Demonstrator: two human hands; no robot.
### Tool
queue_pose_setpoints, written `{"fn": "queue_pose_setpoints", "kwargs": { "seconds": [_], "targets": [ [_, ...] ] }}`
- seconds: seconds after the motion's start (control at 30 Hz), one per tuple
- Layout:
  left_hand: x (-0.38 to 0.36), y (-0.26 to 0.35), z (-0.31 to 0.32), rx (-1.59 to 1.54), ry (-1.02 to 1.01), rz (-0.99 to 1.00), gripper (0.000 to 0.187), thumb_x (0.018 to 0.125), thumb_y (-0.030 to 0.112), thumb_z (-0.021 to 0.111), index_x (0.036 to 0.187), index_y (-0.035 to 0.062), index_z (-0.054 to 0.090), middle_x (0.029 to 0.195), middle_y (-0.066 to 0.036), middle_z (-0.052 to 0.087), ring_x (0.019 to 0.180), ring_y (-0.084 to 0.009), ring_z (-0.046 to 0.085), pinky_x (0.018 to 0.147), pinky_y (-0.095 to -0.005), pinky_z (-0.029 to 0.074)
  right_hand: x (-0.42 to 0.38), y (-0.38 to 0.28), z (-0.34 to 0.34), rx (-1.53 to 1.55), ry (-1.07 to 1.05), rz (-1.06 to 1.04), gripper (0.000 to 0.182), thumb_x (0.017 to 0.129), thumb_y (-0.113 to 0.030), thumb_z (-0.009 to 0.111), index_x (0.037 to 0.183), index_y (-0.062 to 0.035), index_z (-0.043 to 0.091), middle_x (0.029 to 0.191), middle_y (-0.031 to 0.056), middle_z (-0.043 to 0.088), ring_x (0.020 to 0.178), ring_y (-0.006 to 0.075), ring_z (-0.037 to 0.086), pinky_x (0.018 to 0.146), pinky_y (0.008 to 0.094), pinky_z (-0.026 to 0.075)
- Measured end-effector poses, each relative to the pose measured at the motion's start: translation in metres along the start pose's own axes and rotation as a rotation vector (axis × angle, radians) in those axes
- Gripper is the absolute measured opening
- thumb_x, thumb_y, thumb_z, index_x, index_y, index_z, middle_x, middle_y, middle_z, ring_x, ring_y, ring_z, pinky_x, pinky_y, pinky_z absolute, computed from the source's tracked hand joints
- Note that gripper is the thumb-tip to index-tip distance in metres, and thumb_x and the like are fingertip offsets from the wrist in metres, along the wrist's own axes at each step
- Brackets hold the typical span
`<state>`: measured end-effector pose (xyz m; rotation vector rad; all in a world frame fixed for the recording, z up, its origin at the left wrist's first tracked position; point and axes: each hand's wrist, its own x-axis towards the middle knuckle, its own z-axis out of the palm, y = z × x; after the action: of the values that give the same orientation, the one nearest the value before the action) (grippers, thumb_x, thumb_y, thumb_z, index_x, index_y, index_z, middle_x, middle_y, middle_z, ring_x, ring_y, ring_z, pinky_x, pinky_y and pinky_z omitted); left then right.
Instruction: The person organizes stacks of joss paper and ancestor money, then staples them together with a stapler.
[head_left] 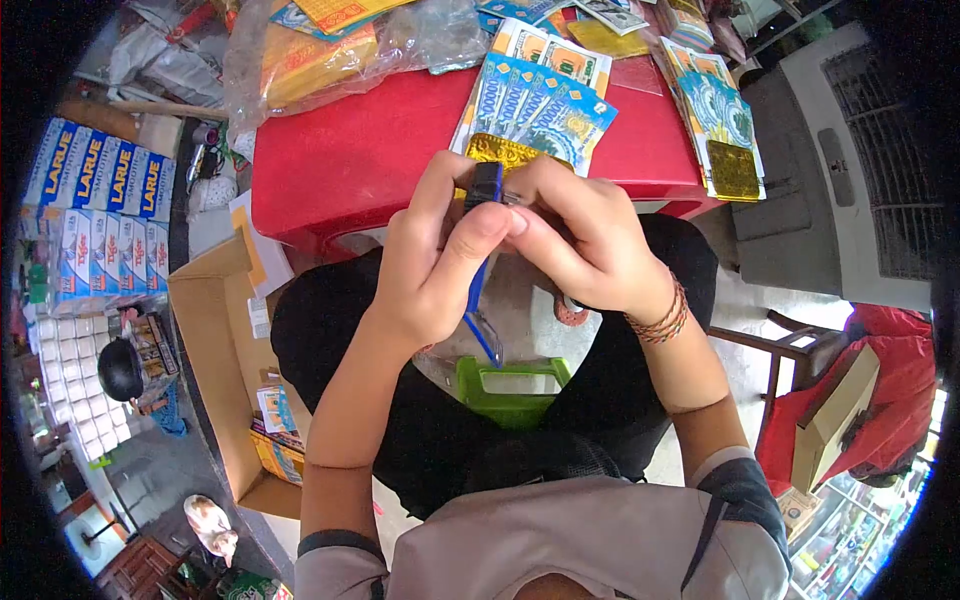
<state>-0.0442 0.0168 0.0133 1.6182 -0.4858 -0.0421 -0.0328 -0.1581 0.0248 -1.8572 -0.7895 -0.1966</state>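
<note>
My left hand (435, 265) is closed around a blue and black stapler (487, 185), raised in front of the red table. A long blue arm of the stapler hangs below my fingers toward my lap. My right hand (590, 235) pinches at the stapler's upper part, its thumb tip meeting my left thumb. A small metallic bit shows between the fingers, too covered to make out. Just beyond my hands lies a fanned stack of blue paper notes (535, 105), with a gold sheet (500, 152) at its near end.
The red table (350, 150) also bears plastic-wrapped yellow paper packs (315, 60) and another note bundle (715, 110) at its right edge. A cardboard box (215, 370) stands left of my legs, a green stool (510, 395) between them. A grey speaker-like cabinet (850, 170) is at right.
</note>
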Motion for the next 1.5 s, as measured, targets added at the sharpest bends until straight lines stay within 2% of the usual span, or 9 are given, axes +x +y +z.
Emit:
{"fn": "queue_pose_setpoints", "kwargs": {
  "seconds": [0.1,0.43,0.47,0.73,0.93,0.97,1.13,1.3,1.5],
  "targets": [
    [-0.002,-0.002,0.007,-0.314,-0.006,0.099,0.033,0.096,0.028,0.055,0.109,-0.0014,0.051,0.09,-0.004,0.057,0.082,-0.008,0.051,0.075,-0.0242,0.042,-0.004,-0.003,0.01,-0.104,0.217,-0.112,0.021,0.08,-0.02,0.071,0.075,-0.0083,0.055,0.055,0.0009,0.048,0.044,0.016,0.051,0.043,0.0296,0.042],
    [0.002,0.001,0.024,-0.306,0.324,0.062,0.04,0.097,0.041,0.048,0.102,0.0015,0.05,0.08,-0.004,0.054,0.07,-0.0116,0.053,0.071,-0.0284,0.047,-0.004,0.003,0.029,-0.067,0.506,-0.25,0.02,0.083,-0.018,0.065,0.074,-0.0065,0.052,0.057,0.0023,0.05,0.043,0.0179,0.051,0.042,0.0295,0.042],
    [0.004,-0.013,0.012,-0.69,0.222,-0.067,0.044,0.096,0.049,0.042,0.096,0.0049,0.046,0.068,-0.005,0.05,0.053,-0.0147,0.051,0.065,-0.0346,0.052,-0.007,0.001,0.02,-0.094,0.434,-0.269,0.018,0.084,-0.016,0.063,0.074,-0.0051,0.051,0.059,0.0042,0.051,0.043,0.0185,0.05,0.041,0.0295,0.042],
    [0.027,-0.003,-0.014,-0.345,0.625,0.295,0.061,0.095,0.067,0.014,0.095,0.0107,0.038,0.05,-0.005,0.042,0.044,-0.0195,0.045,0.069,-0.0526,0.054,-0.001,0.008,0.013,-0.101,0.316,-0.327,0.022,0.082,-0.018,0.069,0.084,-0.0014,0.054,0.063,0.0069,0.052,0.051,0.0206,0.053,0.046,0.0296,0.043],
    [0.03,-0.003,-0.049,-0.048,0.987,0.318,0.066,0.093,0.07,0.01,0.093,0.0093,0.036,0.064,-0.014,0.058,0.055,-0.0203,0.05,0.065,-0.0363,0.048,0.002,0.006,0.015,-0.047,0.077,-0.09,0.049,0.083,-0.027,0.075,0.113,-0.0005,0.048,0.092,0.0085,0.059,0.074,0.0174,0.058,0.068,0.0272,0.048],
    [0.029,-0.004,-0.051,0.017,1.033,0.284,0.067,0.092,0.071,0.01,0.092,0.0098,0.036,0.07,-0.016,0.062,0.057,-0.0186,0.049,0.063,-0.0304,0.044,-0.001,0.004,0.02,0.306,-0.022,0.17,0.05,0.084,-0.028,0.074,0.115,0.0003,0.047,0.092,0.0078,0.059,0.076,0.0155,0.059,0.068,0.0265,0.048],
    [0.031,-0.002,-0.029,0.031,0.963,0.293,0.068,0.09,0.073,0.006,0.088,0.0105,0.031,0.09,-0.02,0.065,0.065,-0.0139,0.045,0.065,-0.0251,0.038,0.005,-0.001,0.033,0.921,-0.155,0.668,0.05,0.087,-0.031,0.071,0.116,0.0009,0.046,0.088,0.0075,0.062,0.073,0.0135,0.063,0.064,0.0261,0.051],
    [0.034,-0.016,-0.005,0.18,0.832,0.519,0.061,0.093,0.068,0.011,0.096,0.0102,0.031,0.108,-0.029,0.06,0.08,-0.0215,0.053,0.072,-0.0274,0.04,0.01,0.007,0.024,1.336,0.199,0.569,0.029,0.093,-0.028,0.063,0.102,-0.0029,0.051,0.08,0.0051,0.062,0.07,0.0125,0.059,0.063,0.0249,0.048],
    [0.017,-0.025,0.02,0.172,0.573,0.642,0.059,0.093,0.065,0.031,0.116,0.0107,0.034,0.124,-0.032,0.044,0.087,-0.0282,0.057,0.077,-0.0355,0.053,0.015,0.006,0.013,1.063,0.296,0.561,0.03,0.097,-0.035,0.055,0.089,-0.0066,0.049,0.064,0.001,0.045,0.056,0.0093,0.04,0.053,0.0245,0.032]
  ]
}}
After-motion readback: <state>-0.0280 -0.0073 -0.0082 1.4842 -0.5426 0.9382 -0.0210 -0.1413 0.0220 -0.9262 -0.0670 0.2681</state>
